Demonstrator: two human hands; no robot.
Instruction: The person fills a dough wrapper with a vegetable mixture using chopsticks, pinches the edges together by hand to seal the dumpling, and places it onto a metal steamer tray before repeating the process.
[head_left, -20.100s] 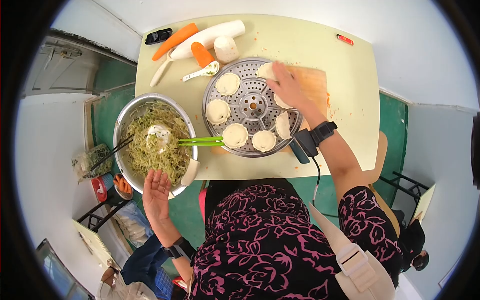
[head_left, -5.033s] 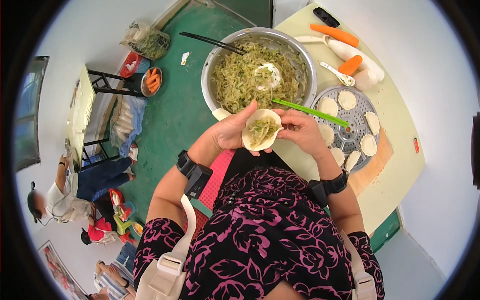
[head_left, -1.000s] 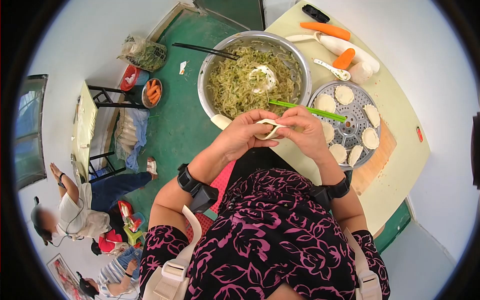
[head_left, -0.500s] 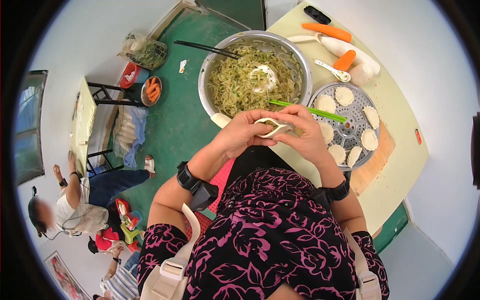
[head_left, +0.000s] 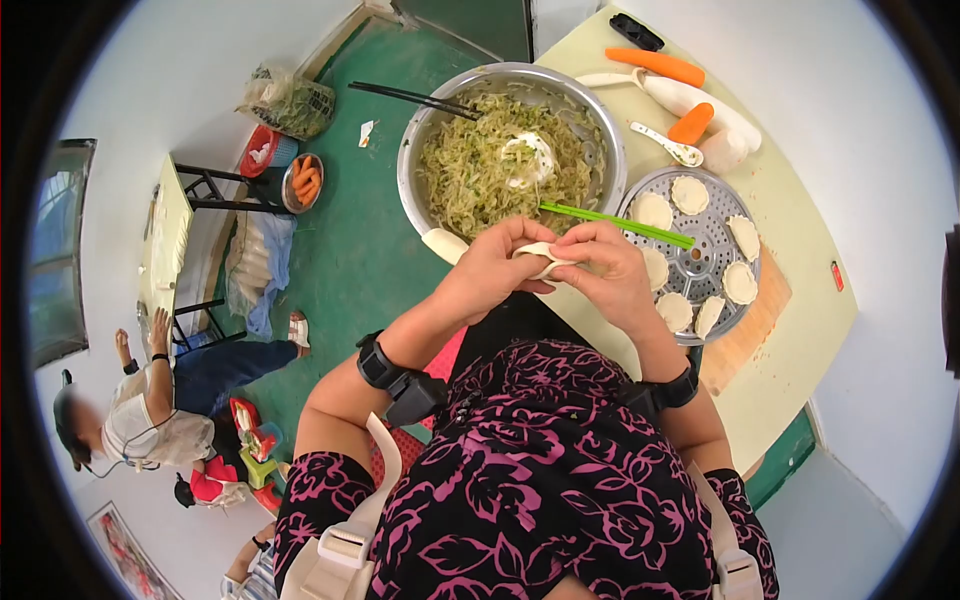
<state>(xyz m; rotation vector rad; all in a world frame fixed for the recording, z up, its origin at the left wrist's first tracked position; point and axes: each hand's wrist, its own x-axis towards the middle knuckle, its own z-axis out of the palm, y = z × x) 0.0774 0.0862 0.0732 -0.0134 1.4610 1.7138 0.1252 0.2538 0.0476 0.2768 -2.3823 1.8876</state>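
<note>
Between my hands, in front of the big bowl, is a dumpling [head_left: 541, 262] whose pale wrapper is folded over. My left hand [head_left: 492, 266] grips its left side with fingers curled round it. Thumb and fingertips of my right hand [head_left: 608, 272] pinch the dough edge on the right. Just beyond, a steel bowl [head_left: 408, 190] holds shredded green filling [head_left: 460, 165] with a white lump [head_left: 530, 160] on top. Green chopsticks [head_left: 630, 225] reach from the bowl over a perforated steamer tray [head_left: 697, 215], where several shaped dumplings [head_left: 740, 283] lie.
Black chopsticks [head_left: 410, 98] rest on the bowl's far rim. Carrots [head_left: 655, 66], a white radish [head_left: 700, 105] and a spoon [head_left: 668, 145] lie on the table [head_left: 800, 300], with a wooden board [head_left: 750, 345] under the tray. Other people [head_left: 150, 400] are at the left.
The wrapper was open with filling showing; now its edges are folded together and the filling is hidden. Both hands have drawn closer around it. A person at the left has shifted their arms.
</note>
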